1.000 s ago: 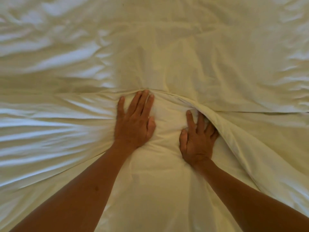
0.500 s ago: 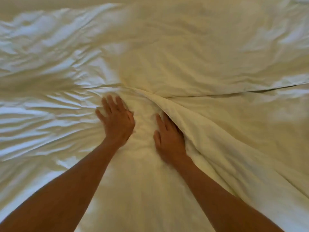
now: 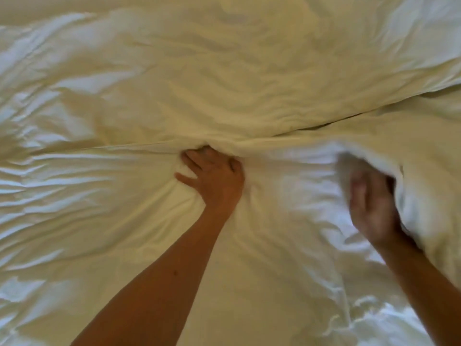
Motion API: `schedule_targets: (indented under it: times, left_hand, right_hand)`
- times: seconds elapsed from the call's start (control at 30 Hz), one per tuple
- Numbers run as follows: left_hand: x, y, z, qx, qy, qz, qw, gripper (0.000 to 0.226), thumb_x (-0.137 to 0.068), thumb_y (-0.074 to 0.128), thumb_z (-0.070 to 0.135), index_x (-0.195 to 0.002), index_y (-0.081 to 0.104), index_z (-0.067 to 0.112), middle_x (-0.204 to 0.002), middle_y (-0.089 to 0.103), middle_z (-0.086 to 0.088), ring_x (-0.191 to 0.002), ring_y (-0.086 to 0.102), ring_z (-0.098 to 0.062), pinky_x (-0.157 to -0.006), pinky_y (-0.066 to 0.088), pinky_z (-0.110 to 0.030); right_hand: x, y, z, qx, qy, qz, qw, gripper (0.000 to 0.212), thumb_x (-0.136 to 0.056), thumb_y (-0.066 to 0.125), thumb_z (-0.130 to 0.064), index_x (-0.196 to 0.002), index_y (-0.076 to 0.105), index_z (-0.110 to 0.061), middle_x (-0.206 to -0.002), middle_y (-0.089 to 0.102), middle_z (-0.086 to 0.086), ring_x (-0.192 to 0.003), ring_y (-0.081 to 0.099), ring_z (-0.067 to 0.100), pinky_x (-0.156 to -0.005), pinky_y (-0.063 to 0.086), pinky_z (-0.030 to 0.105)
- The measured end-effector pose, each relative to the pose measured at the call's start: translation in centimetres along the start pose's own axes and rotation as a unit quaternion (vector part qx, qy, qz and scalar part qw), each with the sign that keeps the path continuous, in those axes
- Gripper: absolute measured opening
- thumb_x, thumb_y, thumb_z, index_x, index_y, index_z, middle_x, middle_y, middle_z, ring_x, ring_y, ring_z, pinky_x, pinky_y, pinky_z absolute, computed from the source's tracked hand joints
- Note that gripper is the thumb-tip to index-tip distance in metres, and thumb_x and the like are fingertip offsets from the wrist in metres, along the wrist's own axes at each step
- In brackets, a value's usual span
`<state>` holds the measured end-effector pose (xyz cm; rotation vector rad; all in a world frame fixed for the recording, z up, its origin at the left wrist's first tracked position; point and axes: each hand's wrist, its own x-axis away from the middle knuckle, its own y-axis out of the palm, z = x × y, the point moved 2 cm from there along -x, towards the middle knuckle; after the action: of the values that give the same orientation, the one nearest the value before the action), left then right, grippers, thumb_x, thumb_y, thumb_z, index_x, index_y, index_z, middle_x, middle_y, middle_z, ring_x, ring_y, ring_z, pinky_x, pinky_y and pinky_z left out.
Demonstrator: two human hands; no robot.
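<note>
left hand (image 3: 214,179): was flat, fingers straight up the sheet (image 3: 124,221); now turned leftward, fingertips pushed in under the fold (image 3: 149,147).
right hand (image 3: 371,206): has swung out to the right, from just beside the left hand to well apart; now blurred, up against the flap (image 3: 419,196).
fold: no longer a ridge slanting down-right from the hands; now runs almost level, rising to the right.
flap: bunched up higher by the right hand.
sheet: fresh rumples between the hands.
</note>
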<state>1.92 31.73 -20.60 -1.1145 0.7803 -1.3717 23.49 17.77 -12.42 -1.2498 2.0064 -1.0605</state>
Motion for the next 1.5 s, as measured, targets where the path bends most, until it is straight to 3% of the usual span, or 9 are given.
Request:
schedule_targets:
  times: [0.07,0.1,0.2,0.3,0.37,0.6,0.83,1.07,1.5]
  left_hand:
    - [-1.8,1.0,1.0,-0.035,0.073,0.054,0.995,0.062,-0.086,0.049,0.034,-0.138,0.042,0.001,-0.147,0.035,-0.032,-0.139,0.024,-0.054,-0.104,0.02,-0.075]
    - [-2.5,1.2,1.1,-0.06,0.103,0.09,0.989,0.064,-0.085,0.05,0.033,-0.141,0.042,0.004,-0.149,0.035,-0.027,-0.139,0.023,-0.055,-0.106,0.018,-0.074]
    - [-3.8,2.8,1.0,-0.094,0.121,0.115,0.981,0.07,-0.086,0.044,0.037,-0.151,0.033,0.012,-0.159,0.027,-0.013,-0.145,0.012,-0.05,-0.113,0.008,-0.068]
    - [-4.0,4.1,1.0,-0.124,0.109,0.109,0.98,0.073,-0.087,0.039,0.039,-0.154,0.026,0.013,-0.162,0.019,-0.01,-0.149,0.008,-0.041,-0.114,0.005,-0.066]
    - [-4.2,4.1,1.2,-0.138,0.107,0.098,0.98,0.074,-0.086,0.039,0.039,-0.154,0.024,0.013,-0.162,0.017,-0.01,-0.15,0.007,-0.037,-0.114,0.005,-0.066]
    - [-4.0,3.4,1.6,-0.141,0.107,0.095,0.98,0.069,-0.085,0.044,0.037,-0.152,0.032,0.027,-0.162,0.019,-0.012,-0.15,0.01,-0.036,-0.113,0.008,-0.067]
    - [-4.3,3.5,1.3,-0.138,0.104,0.104,0.979,0.068,-0.083,0.044,0.037,-0.15,0.034,0.034,-0.161,0.02,-0.011,-0.149,0.012,-0.037,-0.113,0.009,-0.067]
    - [-4.8,4.4,0.9,-0.126,0.111,0.104,0.98,0.07,-0.081,0.047,0.037,-0.15,0.035,0.032,-0.16,0.023,-0.014,-0.147,0.015,-0.041,-0.112,0.009,-0.069]
    - [-4.8,4.8,0.8,-0.131,0.121,0.089,0.98,0.071,-0.085,0.042,0.038,-0.153,0.025,0.033,-0.161,0.018,-0.015,-0.148,0.011,-0.042,-0.111,0.006,-0.07]
  right_hand:
    - [-6.8,1.6,0.0,0.009,-0.067,0.07,0.995,0.043,-0.104,0.035,-0.017,-0.138,0.043,0.01,-0.136,0.048,0.031,-0.125,0.048,0.045,-0.11,0.032,0.017]
    - [-9.1,3.1,0.6,0.024,-0.114,0.057,0.992,0.047,-0.104,0.033,-0.021,-0.145,0.039,0.002,-0.144,0.044,0.025,-0.133,0.044,0.038,-0.117,0.028,0.029]
    - [-12.4,9.3,3.4,0.034,-0.132,-0.03,0.99,0.052,-0.104,0.027,-0.023,-0.154,0.024,-0.01,-0.159,0.024,0.014,-0.147,0.021,0.025,-0.113,0.007,0.008]
    - [-13.2,11.9,5.5,0.094,-0.134,0.0,0.987,0.054,-0.105,0.018,-0.033,-0.156,0.013,-0.015,-0.162,0.015,0.008,-0.149,0.011,0.02,-0.123,0.007,0.03]
    - [-13.3,11.8,6.3,0.103,-0.139,0.005,0.985,0.054,-0.105,0.023,-0.031,-0.155,0.021,-0.011,-0.161,0.018,0.008,-0.149,0.014,0.022,-0.123,0.01,0.037]
    - [-13.2,11.3,5.8,0.063,-0.158,0.046,0.984,0.05,-0.1,0.038,-0.018,-0.147,0.038,-0.002,-0.156,0.032,0.013,-0.148,0.019,0.022,-0.122,0.011,0.037]
    - [-13.3,11.7,5.8,0.02,-0.149,0.038,0.988,0.051,-0.099,0.036,-0.017,-0.147,0.037,0.0,-0.155,0.029,0.01,-0.149,0.014,0.014,-0.123,0.01,0.035]
    - [-13.4,12.1,5.8,0.035,-0.133,0.029,0.99,0.053,-0.098,0.036,-0.019,-0.147,0.037,-0.001,-0.154,0.033,0.018,-0.146,0.022,0.026,-0.123,0.011,0.038]
    - [-13.4,11.8,5.9,0.04,-0.13,0.023,0.99,0.055,-0.098,0.037,-0.02,-0.15,0.034,-0.003,-0.157,0.027,0.018,-0.147,0.02,0.029,-0.123,0.012,0.042]
